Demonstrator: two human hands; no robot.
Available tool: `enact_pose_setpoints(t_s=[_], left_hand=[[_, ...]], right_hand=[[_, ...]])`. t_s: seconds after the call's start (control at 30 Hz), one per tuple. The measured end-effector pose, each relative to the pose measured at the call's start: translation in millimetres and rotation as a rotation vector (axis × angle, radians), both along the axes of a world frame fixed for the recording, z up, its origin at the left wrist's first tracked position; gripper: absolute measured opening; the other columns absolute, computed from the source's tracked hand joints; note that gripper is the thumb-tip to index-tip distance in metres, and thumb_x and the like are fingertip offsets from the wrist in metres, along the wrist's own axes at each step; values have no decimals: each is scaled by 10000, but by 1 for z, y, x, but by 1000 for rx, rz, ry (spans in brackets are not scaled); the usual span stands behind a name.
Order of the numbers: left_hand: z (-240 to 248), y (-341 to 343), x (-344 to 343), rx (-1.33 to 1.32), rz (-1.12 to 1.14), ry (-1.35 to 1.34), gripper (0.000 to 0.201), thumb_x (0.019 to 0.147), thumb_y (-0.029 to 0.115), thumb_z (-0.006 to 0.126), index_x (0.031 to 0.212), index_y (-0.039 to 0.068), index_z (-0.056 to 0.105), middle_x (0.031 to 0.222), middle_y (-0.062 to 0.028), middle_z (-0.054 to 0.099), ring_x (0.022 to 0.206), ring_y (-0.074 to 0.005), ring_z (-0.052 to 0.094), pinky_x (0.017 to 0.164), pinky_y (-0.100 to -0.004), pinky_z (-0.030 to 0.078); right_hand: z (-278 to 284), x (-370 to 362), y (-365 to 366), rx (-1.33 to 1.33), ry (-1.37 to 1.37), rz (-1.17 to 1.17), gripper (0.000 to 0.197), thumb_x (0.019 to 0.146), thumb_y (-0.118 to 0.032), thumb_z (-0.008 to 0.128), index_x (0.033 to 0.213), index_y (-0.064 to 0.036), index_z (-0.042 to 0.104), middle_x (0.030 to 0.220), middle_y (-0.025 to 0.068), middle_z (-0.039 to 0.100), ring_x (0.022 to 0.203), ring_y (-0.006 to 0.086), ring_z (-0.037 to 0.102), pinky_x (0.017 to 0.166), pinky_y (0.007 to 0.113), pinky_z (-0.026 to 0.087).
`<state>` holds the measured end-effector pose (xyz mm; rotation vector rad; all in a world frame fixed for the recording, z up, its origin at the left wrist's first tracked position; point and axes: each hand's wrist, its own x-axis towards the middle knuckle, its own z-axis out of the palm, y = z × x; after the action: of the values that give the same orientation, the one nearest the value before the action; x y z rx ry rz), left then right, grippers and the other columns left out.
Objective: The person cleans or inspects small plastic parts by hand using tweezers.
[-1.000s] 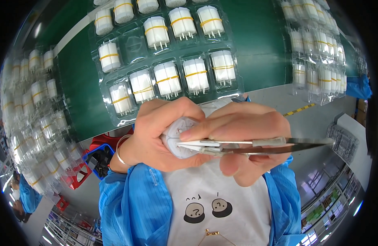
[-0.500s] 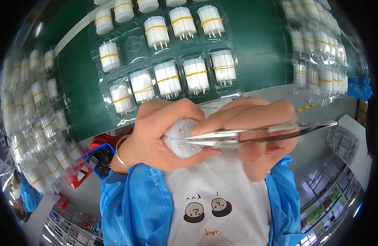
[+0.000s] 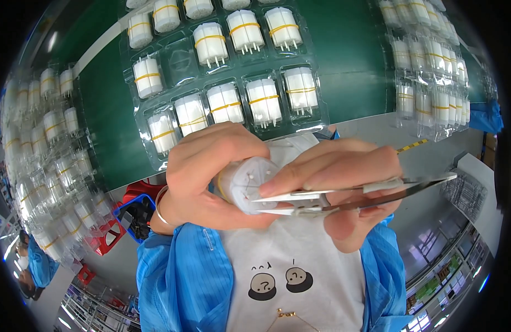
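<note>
While the right hand (image 3: pixel 355 169) pinches tweezers (image 3: pixel 391 197), the cylinder (image 3: pixel 237 185) gripped by the left hand (image 3: pixel 200 171) at mid-frame looks light and stiff, its pins (image 3: pixel 251 175) likely fragile, best held round the middle.

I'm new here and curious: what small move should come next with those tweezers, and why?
Perhaps gently squeeze the tweezers: the right hand holds them with their tips apart at the end of the white cylinder, which the left hand grips.
</note>
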<state>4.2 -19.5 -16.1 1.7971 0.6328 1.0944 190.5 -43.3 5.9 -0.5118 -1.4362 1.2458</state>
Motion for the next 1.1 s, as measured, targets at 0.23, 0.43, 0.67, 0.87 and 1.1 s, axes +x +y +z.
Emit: enact_pose_setpoints(t_s=[0.23, 0.43, 0.67, 0.87, 1.1], left_hand=[[1, -17, 1, -96, 132, -32, 438, 561, 142, 821, 863, -11, 544, 710, -86, 587, 546, -190, 582, 472, -255, 444], [7, -8, -1, 16, 110, 97, 403, 561, 140, 814, 847, 0, 566, 683, -67, 585, 510, -182, 571, 454, -254, 434], [7, -8, 2, 47, 157, 98, 362, 549, 131, 803, 815, 10, 589, 662, -64, 581, 515, -187, 576, 452, -260, 436], [11, -4, -3, -15, 43, 212, 370, 539, 121, 791, 835, 28, 590, 666, -70, 591, 527, -209, 587, 474, -268, 449], [8, 2, -5, -167, -133, 50, 376, 537, 127, 803, 838, 34, 598, 672, -60, 610, 531, -204, 595, 474, -264, 443]], right_hand=[[0, -4, 3, 96, -48, -1, 432, 858, -331, 614, 950, 74, 493, 858, 301, 628, 708, 301, 662, 587, 346, 555], [-4, -9, 1, 70, -11, -69, 382, 883, -286, 583, 947, 71, 463, 804, 282, 632, 667, 275, 662, 554, 320, 563], [-6, -12, -2, 39, 38, -72, 349, 908, -266, 544, 960, 65, 445, 787, 282, 630, 637, 247, 659, 535, 306, 563], [4, -4, -1, 104, -180, -102, 318, 865, -247, 626, 893, 65, 573, 819, 207, 660, 642, 215, 647, 512, 277, 536], [3, 7, 8, -28, -240, 166, 372, 817, -265, 686, 938, 70, 579, 940, 243, 649, 740, 276, 649, 569, 299, 538]])
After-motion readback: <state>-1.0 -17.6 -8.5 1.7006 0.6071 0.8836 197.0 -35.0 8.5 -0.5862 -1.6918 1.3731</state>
